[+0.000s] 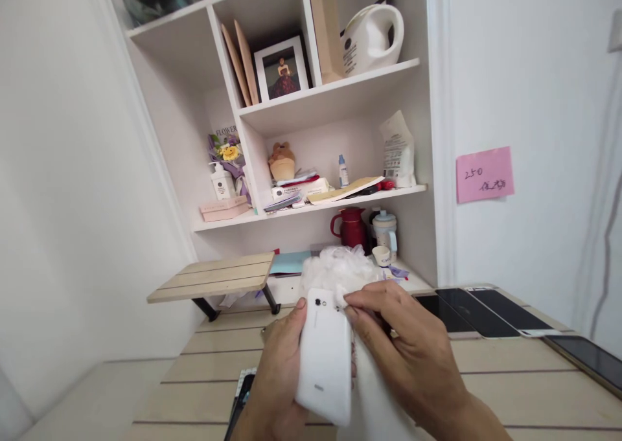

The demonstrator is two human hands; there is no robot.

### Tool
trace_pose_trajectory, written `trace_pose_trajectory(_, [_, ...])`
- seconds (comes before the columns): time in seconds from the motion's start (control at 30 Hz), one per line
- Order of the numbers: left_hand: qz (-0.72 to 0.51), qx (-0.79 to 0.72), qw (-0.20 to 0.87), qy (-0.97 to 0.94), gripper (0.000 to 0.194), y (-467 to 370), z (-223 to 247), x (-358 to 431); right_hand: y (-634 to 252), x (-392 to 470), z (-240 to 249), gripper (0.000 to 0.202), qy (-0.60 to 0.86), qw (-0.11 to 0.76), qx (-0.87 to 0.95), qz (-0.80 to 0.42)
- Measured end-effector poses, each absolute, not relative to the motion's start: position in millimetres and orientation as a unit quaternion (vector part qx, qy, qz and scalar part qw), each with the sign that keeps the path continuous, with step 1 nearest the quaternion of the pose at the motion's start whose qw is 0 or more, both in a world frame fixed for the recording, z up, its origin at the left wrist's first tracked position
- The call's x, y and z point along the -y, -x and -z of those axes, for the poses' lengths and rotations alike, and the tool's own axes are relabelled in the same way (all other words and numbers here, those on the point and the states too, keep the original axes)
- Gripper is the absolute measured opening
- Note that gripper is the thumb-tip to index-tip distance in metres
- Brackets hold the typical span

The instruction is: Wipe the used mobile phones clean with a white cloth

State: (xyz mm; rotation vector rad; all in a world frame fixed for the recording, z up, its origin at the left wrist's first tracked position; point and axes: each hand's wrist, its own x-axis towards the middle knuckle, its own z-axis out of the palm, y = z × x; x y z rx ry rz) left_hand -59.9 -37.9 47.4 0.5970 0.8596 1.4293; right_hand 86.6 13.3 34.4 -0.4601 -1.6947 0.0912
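Note:
My left hand (279, 357) is wrapped round a white smartphone (324, 363), held tilted with its back and small camera lens facing me. At the phone's upper right corner, my right hand (403, 344) pinches a small white wad (342, 296) between thumb and fingertips, pressed close against the edge. Whether the wad is tissue or cloth I cannot make out. Just behind the phone's top sits a heap of crumpled clear plastic (343, 266). Something white and smooth (374, 395) lies below my right hand, partly hidden by it.
Several dark-screened phones (479, 311) lie on the slatted table (204, 363) at right. Another phone (240, 395) is partly covered by my left forearm. A small wooden stand (218, 276) is at left. Behind, a white shelf (330, 101) holds a red jug (352, 227) and a cup (381, 256).

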Motion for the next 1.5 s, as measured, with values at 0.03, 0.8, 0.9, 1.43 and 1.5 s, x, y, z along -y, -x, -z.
trace_pose_trajectory(0.03, [-0.618, -0.389, 0.631, -0.263, 0.039, 60, -47, 37, -86, -12, -34, 0.016, 0.198, 0.640, 0.741, -0.038])
trace_pose_trajectory(0.8, [-0.608, -0.357, 0.664, -0.247, 0.025, 58, -48, 28, -100, -9, -44, 0.015, 0.184, 0.623, 0.759, -0.054])
trace_pose_trajectory(0.9, [-0.605, -0.316, 0.700, -0.211, 0.031, 59, -48, 24, -92, 1, -43, 0.018, 0.113, 0.557, 0.819, -0.078])
trace_pose_trajectory(1.43, [-0.601, -0.323, 0.707, -0.188, 0.029, 63, -40, 17, -85, 6, -36, 0.021, 0.076, 0.515, 0.849, -0.093])
trace_pose_trajectory(1.5, [-0.600, -0.305, 0.715, -0.189, 0.030, 63, -39, 17, -85, 8, -35, 0.021, 0.061, 0.503, 0.856, -0.102])
